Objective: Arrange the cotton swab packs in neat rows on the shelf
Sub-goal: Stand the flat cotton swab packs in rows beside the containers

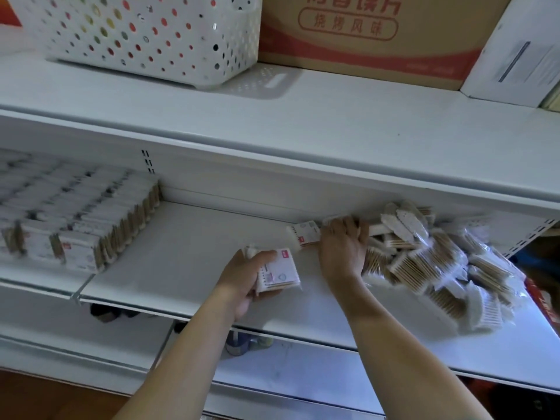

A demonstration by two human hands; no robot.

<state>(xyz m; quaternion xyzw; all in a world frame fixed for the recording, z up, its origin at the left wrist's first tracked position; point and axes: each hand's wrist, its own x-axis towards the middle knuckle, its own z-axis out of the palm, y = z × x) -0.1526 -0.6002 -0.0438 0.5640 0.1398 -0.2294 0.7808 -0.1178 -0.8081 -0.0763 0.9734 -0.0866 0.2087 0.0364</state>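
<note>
On the middle shelf (188, 256), neat rows of cotton swab packs (75, 213) stand on edge at the left. A loose heap of swab packs (430, 268) lies at the right end. My left hand (242, 280) is closed on a small stack of packs (280, 274) just above the shelf's front middle. My right hand (344, 247) reaches into the heap's left edge and grips a pack (303, 234) whose white label sticks out to the left of the fingers.
The shelf above (272, 116) carries a white perforated basket (145, 34), a cardboard box with red print (378, 34) and a white box (515, 62). A lower shelf (303, 371) runs beneath my forearms. Bare shelf lies between the rows and the heap.
</note>
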